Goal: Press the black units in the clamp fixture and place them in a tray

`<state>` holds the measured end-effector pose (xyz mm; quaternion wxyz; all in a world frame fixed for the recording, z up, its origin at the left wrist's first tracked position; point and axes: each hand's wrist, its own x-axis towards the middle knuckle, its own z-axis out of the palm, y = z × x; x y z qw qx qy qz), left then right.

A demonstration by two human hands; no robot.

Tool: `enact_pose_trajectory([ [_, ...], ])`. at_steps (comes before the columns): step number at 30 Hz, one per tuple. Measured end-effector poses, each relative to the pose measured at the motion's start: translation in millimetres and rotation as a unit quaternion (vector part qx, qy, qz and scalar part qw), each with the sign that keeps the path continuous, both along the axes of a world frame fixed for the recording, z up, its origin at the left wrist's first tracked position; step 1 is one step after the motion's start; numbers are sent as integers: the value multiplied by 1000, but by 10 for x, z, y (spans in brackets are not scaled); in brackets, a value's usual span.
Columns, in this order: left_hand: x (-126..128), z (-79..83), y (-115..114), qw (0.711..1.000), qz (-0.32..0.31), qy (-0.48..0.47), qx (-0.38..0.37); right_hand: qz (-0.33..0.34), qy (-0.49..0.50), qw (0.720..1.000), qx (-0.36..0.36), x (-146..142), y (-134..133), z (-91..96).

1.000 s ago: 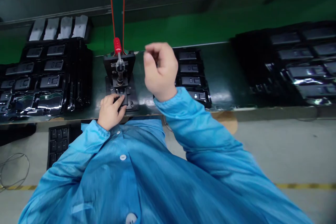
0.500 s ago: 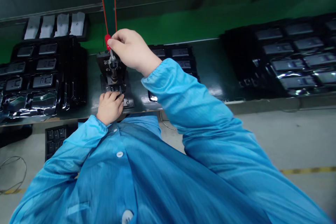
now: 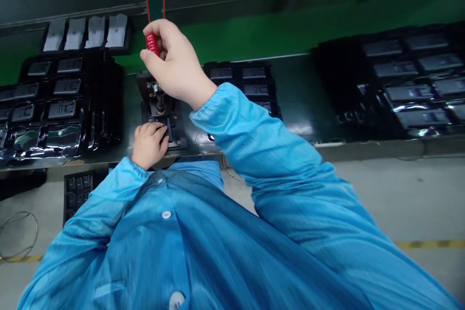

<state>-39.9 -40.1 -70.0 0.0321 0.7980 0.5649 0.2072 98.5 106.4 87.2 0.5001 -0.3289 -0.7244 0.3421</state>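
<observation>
A small black toggle-clamp fixture (image 3: 174, 126) stands at the near edge of the dark bench, straight in front of me. My right hand (image 3: 174, 65) is closed round its red handle (image 3: 152, 43), which is raised above the fixture. My left hand (image 3: 148, 144) rests on the fixture's base plate with fingers curled on a small black part (image 3: 168, 131) lying there. Both arms wear blue smock sleeves.
Stacked black trays of dark parts (image 3: 54, 101) sit left of the fixture, with a tray of white pieces (image 3: 87, 31) behind. More black trays (image 3: 250, 82) lie to the right and far right (image 3: 410, 82). A green conveyor belt (image 3: 261, 34) runs behind. Another tray (image 3: 78, 189) sits below the bench.
My right hand swung left from mid-air, took the red handle, and has lifted it upward. My left hand stayed on the part at the fixture's base.
</observation>
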Motion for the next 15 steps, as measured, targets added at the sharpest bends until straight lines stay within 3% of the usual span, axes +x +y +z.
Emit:
enact_pose_trajectory([
  [4,48,87,107,1000,6,14,3,34,34,999,9,19,0,-41],
  [7,70,101,105,1000,0,-22,19,55,79,995,1,35,-54,63],
  [12,-28,110,-52,975,58,-207,62,145,155,974,-80,72,-442,294],
  [15,-114,228,-168,929,129,-333,101,121,135,983,-10,104,-725,174],
])
